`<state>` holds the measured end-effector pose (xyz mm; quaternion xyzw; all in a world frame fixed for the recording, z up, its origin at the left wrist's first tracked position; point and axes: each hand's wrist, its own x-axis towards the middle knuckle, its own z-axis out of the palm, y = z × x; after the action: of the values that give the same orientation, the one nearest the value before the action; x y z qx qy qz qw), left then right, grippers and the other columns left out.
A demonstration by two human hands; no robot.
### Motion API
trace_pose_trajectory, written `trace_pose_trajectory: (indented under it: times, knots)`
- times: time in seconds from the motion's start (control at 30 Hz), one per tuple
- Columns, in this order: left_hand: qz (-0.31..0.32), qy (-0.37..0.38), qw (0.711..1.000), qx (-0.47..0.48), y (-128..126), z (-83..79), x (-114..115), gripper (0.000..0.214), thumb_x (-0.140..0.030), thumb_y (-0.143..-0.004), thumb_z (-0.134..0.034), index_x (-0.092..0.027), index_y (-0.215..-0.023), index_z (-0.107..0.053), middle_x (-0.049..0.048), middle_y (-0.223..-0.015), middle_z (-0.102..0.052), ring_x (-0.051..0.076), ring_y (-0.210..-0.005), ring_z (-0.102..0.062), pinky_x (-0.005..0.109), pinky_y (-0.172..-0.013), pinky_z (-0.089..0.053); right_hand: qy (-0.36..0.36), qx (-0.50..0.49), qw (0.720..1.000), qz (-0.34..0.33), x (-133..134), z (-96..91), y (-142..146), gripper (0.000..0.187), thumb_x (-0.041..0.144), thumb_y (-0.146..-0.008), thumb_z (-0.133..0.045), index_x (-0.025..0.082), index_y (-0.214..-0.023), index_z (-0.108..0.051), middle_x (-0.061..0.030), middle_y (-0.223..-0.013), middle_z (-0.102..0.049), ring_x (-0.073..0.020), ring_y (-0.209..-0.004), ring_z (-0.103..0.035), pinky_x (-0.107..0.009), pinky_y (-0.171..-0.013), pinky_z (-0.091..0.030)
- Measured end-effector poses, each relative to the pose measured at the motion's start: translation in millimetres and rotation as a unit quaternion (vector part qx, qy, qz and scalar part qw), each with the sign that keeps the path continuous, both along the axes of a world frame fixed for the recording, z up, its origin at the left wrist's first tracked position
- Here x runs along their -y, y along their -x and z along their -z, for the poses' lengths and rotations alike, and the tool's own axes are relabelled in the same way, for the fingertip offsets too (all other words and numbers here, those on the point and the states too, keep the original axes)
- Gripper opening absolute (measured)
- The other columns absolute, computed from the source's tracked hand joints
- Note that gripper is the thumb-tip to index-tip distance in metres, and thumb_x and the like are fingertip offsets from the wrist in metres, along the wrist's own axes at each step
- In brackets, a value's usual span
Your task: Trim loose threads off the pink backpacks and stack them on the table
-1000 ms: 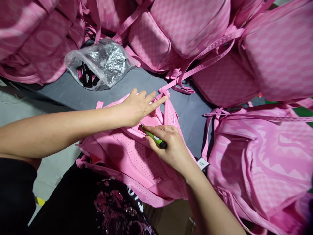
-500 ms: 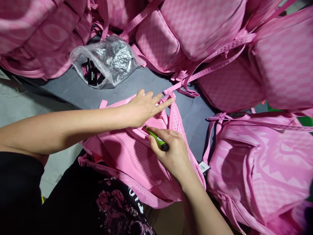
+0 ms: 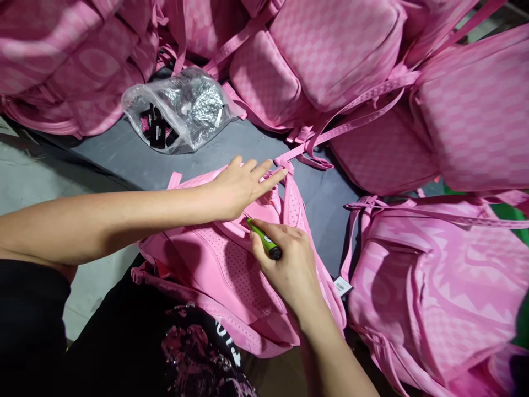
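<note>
A pink backpack [image 3: 231,264] lies in front of me with its dotted, padded back panel and shoulder straps facing up. My left hand [image 3: 243,187] rests flat across its upper part, fingers spread and palm down. In my right hand [image 3: 289,256] is a green pen-shaped tool with a black end [image 3: 264,240], gripped between thumb and fingers. The tool's thin tip points at the backpack's fabric near the base of my left hand; whether it touches cannot be made out.
A clear plastic bag [image 3: 206,116] holding black tags lies on the grey table [image 3: 248,140]. Pink backpacks [image 3: 334,49] crowd the far side, and another patterned backpack [image 3: 450,275] stands at right. A white barcode tag [image 3: 343,286] hangs between the two near backpacks.
The view has shifted slightly. Both hands keep nearly the same place on the backpack, and the green tool stays in my right hand, its tip at the same area.
</note>
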<state>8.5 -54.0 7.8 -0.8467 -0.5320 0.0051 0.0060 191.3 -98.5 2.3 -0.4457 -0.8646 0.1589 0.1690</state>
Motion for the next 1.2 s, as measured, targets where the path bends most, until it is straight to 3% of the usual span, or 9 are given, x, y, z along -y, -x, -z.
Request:
trace_pose_trajectory:
  times: [0.27,0.57,0.8,0.9,1.07,1.2]
  knots:
    - [-0.014,-0.008,1.000,-0.005,0,2.8,2,0.097,-0.032,-0.089,-0.063,-0.017,-0.164,-0.004,0.0209,-0.167,-0.019,0.038,-0.138,-0.041,0.045,-0.104,-0.036,0.005,-0.011,1.000,0.007,1,2.0,0,0.028,0.029,-0.092,-0.059,0.017,-0.111,-0.076,-0.0074,-0.098,-0.080,-0.0259,-0.087,-0.074,-0.045,-0.088,-0.051]
    - [-0.074,0.042,0.996,-0.003,2,-8.2,10,0.103,-0.031,-0.087,-0.066,-0.023,-0.164,0.003,0.0192,-0.170,-0.007,0.041,-0.144,-0.030,0.053,-0.105,-0.041,0.017,-0.041,0.999,0.005,2,5.4,2,0.025,0.028,-0.091,-0.060,0.021,-0.108,-0.076,-0.0067,-0.100,-0.080,-0.0259,-0.089,-0.075,-0.043,-0.088,-0.051]
    - [-0.026,0.090,0.996,0.008,30,-6.5,11,0.140,-0.023,-0.071,-0.081,-0.037,-0.153,0.033,0.0119,-0.169,0.024,0.049,-0.150,-0.013,0.054,-0.104,-0.045,0.010,-0.154,0.988,-0.017,11,19.0,14,0.028,0.027,-0.093,-0.062,0.020,-0.117,-0.074,-0.0062,-0.107,-0.079,-0.0237,-0.096,-0.074,-0.042,-0.093,-0.050]
    - [-0.047,0.073,0.996,-0.001,28,-5.8,16,0.139,-0.019,-0.075,-0.077,-0.037,-0.146,0.040,0.0100,-0.167,0.029,0.050,-0.148,-0.017,0.056,-0.103,-0.046,0.047,-0.208,0.977,-0.030,10,25.4,24,0.031,0.025,-0.093,-0.060,0.018,-0.120,-0.073,-0.0073,-0.113,-0.078,-0.0221,-0.098,-0.074,-0.037,-0.091,-0.055]
    - [-0.108,0.065,0.992,-0.027,25,-5.7,21,0.125,-0.010,-0.083,-0.064,-0.036,-0.145,0.042,0.0138,-0.169,0.023,0.046,-0.142,-0.032,0.047,-0.093,-0.052,0.069,-0.223,0.972,-0.022,8,31.4,25,0.033,0.027,-0.093,-0.061,0.017,-0.122,-0.073,-0.0084,-0.114,-0.078,-0.0238,-0.097,-0.075,-0.038,-0.089,-0.057]
    - [-0.074,0.076,0.994,-0.037,33,-6.5,18,0.121,-0.012,-0.084,-0.060,-0.035,-0.147,0.040,0.0168,-0.171,0.010,0.042,-0.133,-0.045,0.045,-0.093,-0.050,0.073,-0.233,0.969,-0.020,9,28.4,18,0.034,0.027,-0.092,-0.060,0.015,-0.121,-0.074,-0.0095,-0.112,-0.078,-0.0230,-0.096,-0.075,-0.035,-0.086,-0.058]
